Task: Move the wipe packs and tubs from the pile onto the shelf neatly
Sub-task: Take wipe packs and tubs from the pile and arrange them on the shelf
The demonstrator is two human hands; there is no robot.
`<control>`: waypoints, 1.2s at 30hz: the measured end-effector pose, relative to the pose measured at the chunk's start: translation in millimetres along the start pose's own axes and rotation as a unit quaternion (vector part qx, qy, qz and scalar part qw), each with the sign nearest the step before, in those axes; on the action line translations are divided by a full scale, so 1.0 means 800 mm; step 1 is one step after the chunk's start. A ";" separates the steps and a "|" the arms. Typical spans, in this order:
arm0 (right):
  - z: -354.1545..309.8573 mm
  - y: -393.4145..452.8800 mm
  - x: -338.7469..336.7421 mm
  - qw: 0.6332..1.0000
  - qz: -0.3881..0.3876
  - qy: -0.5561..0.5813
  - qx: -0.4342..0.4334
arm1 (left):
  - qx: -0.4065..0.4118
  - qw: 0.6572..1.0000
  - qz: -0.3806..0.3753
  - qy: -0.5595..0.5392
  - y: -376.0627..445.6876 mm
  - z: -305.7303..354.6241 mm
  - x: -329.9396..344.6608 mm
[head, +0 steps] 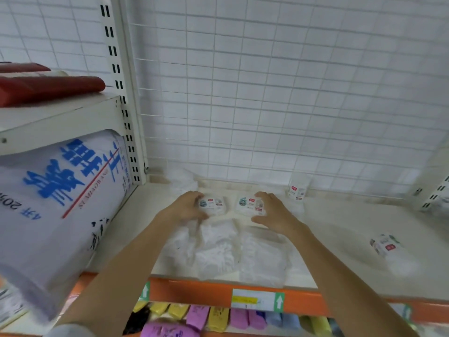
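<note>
Your two hands reach side by side onto the pale shelf (340, 215), each curled around its own small wipe pack. Your left hand (187, 206) cups the left wipe pack (213, 205) from its left side, fingers over the far edge and thumb at the near edge. Your right hand (272, 211) clasps the right wipe pack (250, 204) from its right side in the same way. The two packs lie flat just beside each other with a narrow gap between them, labels facing up, roughly midway between the shelf's front and back.

Just in front of the packs, between your forearms, lie several white packs (223, 249) in a loose spread reaching to the orange front rail (194, 291). A small tub (297, 189) stands upright near the wire grid back (267, 93), to the right of your right hand. Another tub (386, 245) lies tipped on its side well apart on the right part of the shelf.

To the left, a big white sack with blue lettering (60, 203) leans under a neighbouring shelf board. Below the rail, purple, yellow and blue packets (218, 317) fill the lower level.
</note>
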State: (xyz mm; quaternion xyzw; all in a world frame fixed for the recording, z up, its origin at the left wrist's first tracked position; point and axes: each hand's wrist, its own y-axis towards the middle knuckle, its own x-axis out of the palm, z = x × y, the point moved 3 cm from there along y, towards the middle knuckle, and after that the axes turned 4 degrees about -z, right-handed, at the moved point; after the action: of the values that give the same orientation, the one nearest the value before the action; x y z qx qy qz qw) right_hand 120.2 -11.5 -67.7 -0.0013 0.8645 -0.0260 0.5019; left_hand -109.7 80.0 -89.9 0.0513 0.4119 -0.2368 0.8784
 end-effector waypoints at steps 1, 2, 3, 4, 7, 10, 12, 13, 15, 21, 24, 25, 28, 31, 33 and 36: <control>0.001 0.000 0.001 1.000 0.004 0.003 0.001 | -0.001 1.000 0.000 0.001 0.000 0.001 0.000; 0.001 0.000 0.001 1.000 0.008 0.005 0.001 | -0.002 1.000 0.002 -0.004 0.000 0.002 -0.001; 0.001 0.000 0.001 1.000 0.012 0.007 0.002 | -0.003 1.000 0.005 -0.008 0.001 0.003 -0.001; 0.000 0.000 0.002 1.000 0.015 0.005 0.003 | 0.000 1.000 0.012 -0.008 0.001 0.004 -0.001; -0.002 0.000 0.000 0.999 0.014 -0.031 0.006 | 0.018 0.999 0.042 0.010 -0.002 0.010 -0.002; -0.006 0.000 -0.008 0.998 0.000 -0.063 0.015 | 0.051 0.995 0.087 0.004 -0.007 0.017 -0.010; -0.006 -0.007 -0.021 0.998 0.019 -0.051 0.023 | 0.069 0.991 0.110 -0.019 -0.011 0.021 -0.017; -0.004 -0.013 -0.029 0.998 0.036 -0.036 0.027 | 0.078 0.989 0.121 -0.028 -0.013 0.023 -0.021; 0.006 -0.034 -0.048 0.997 0.074 -0.006 0.031 | 0.097 0.984 0.137 -0.053 -0.016 0.031 -0.027; 0.063 -0.151 -0.105 0.978 0.195 -0.017 0.067 | 0.243 0.961 0.109 -0.072 -0.028 0.096 -0.016; 0.095 -0.237 -0.119 0.962 0.249 -0.035 0.107 | 0.320 0.943 0.075 -0.051 -0.036 0.141 0.014; 0.104 -0.266 -0.122 0.956 0.262 -0.039 0.125 | 0.342 0.936 0.062 -0.050 -0.039 0.158 0.027; 0.129 -0.346 -0.128 0.941 0.286 -0.029 0.180 | 0.400 0.915 0.009 -0.055 -0.051 0.212 0.077; 0.150 -0.417 -0.128 0.927 0.302 -0.031 0.219 | 0.441 0.895 -0.037 -0.049 -0.067 0.265 0.134; 0.163 -0.462 -0.127 0.915 0.316 -0.030 0.248 | 0.459 0.885 -0.062 -0.042 -0.082 0.302 0.171; 0.185 -0.530 -0.125 0.898 0.337 -0.020 0.282 | 0.478 0.872 -0.098 -0.034 -0.108 0.355 0.227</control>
State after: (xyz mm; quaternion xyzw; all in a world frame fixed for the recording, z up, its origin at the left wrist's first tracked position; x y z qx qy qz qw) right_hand 287.9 -438.5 -34.5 0.4310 0.7594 -0.0976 0.4775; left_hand 148.8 -144.8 -30.7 0.4165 0.2214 -0.4910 0.7324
